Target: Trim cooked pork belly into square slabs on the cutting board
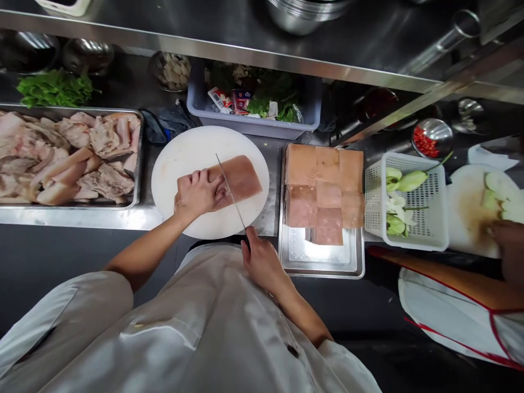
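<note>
A slab of pinkish-brown meat lies slanted on a round white cutting board. My left hand presses on the left part of the slab, palm down with its fingers apart and bent. In my right hand, closed round the dark handle, is a knife. Its long thin blade reaches across the slab just right of my left fingertips. Whether the edge has entered the meat is too small to tell.
At the left is a tray of meat pieces; at the right, a metal tray with stacked square slabs. Behind the board stands a grey bin. Beyond a white basket, a person's hand is over another board.
</note>
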Motion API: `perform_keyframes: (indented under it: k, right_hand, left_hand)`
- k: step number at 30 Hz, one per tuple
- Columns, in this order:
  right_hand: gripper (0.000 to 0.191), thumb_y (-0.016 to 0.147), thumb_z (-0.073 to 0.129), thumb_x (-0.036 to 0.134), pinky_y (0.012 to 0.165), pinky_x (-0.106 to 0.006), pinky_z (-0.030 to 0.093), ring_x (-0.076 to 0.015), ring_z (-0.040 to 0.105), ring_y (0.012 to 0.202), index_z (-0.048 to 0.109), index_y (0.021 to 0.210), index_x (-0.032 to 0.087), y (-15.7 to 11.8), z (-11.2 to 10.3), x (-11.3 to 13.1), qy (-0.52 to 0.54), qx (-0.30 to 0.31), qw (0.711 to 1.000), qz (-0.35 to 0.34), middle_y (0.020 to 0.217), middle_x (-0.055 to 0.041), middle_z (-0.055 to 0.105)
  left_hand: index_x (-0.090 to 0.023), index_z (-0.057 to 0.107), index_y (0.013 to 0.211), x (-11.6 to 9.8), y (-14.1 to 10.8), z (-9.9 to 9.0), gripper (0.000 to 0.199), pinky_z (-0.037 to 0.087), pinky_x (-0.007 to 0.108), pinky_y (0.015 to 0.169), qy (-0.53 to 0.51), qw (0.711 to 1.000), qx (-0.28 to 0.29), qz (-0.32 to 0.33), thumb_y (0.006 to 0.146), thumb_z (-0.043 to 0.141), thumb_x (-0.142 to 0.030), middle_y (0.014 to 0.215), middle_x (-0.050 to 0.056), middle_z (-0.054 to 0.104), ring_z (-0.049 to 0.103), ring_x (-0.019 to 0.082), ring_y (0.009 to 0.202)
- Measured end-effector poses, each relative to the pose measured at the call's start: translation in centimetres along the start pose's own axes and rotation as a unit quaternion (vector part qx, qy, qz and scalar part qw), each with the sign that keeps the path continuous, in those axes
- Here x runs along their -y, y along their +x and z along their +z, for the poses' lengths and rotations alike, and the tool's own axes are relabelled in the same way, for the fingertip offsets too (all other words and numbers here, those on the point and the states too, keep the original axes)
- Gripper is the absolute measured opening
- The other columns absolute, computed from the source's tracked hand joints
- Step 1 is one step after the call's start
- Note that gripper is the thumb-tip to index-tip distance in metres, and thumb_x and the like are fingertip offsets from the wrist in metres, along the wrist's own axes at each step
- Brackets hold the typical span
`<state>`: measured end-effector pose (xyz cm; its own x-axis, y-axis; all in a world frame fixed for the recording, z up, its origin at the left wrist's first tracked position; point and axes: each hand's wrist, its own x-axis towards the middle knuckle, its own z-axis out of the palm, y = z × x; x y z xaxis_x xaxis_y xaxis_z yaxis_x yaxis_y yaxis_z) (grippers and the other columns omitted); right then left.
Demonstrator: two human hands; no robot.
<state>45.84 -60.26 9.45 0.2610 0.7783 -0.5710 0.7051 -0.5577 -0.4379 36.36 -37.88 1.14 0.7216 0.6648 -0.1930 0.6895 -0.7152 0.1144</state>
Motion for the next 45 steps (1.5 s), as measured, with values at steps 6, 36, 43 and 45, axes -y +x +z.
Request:
perform_keyframes:
  k: [6, 36, 43, 45]
  right_hand:
    - [0.025, 0.108, 0.039, 0.025, 0.063, -0.03, 0.034, -0.0248, 0.072, 0.077, 0.046, 0.131, 0.018, 0.6, -0.5, -0.2, 0.004, 0.019, 1.0, -0.006, 0.092, -0.0077, 0.076]
    - [0.025, 0.108, 0.039, 0.026, 0.064, -0.028, 0.039, -0.0232, 0.072, 0.078, 0.045, 0.131, 0.018, 0.5, -1.2, 0.9, 0.015, 0.036, 0.999, -0.005, 0.094, -0.0081, 0.076]
    - [0.025, 0.108, 0.04, 0.024, 0.064, -0.028, 0.037, -0.0227, 0.071, 0.078, 0.046, 0.131, 0.018, 0.9, -1.0, 1.0, 0.017, 0.04, 0.999, -0.003, 0.093, -0.0078, 0.076]
    - [0.025, 0.108, 0.041, 0.025, 0.064, -0.028, 0.037, -0.0228, 0.071, 0.077, 0.046, 0.131, 0.018, 1.1, -0.8, 0.9, 0.016, 0.036, 0.999, 0.002, 0.093, -0.0075, 0.076]
  left_hand:
    - [-0.03, 0.065, 0.135, -0.1, 0.3, 0.2, 0.046, 0.035, 0.062, 0.103, 0.009, 1.0, 0.003, -0.003, 0.101, 0.045, -0.053, 0.142, 0.019, 0.049, 0.042, 0.043, 0.13]
    - [-0.03, 0.056, 0.146, 0.1, 0.3, 0.9, 0.051, 0.036, 0.062, 0.105, 0.002, 1.0, -0.021, -0.019, 0.098, 0.049, -0.047, 0.147, 0.018, 0.05, 0.042, 0.042, 0.131]
    - [-0.029, 0.057, 0.145, 0.1, 0.1, 0.7, 0.051, 0.033, 0.063, 0.108, -0.01, 1.0, -0.017, -0.011, 0.098, 0.051, -0.047, 0.152, 0.017, 0.046, 0.041, 0.043, 0.133]
    - [-0.03, 0.058, 0.144, 0.1, 0.0, 0.6, 0.05, 0.033, 0.064, 0.108, -0.009, 1.0, -0.017, -0.01, 0.097, 0.052, -0.046, 0.152, 0.017, 0.047, 0.041, 0.043, 0.133]
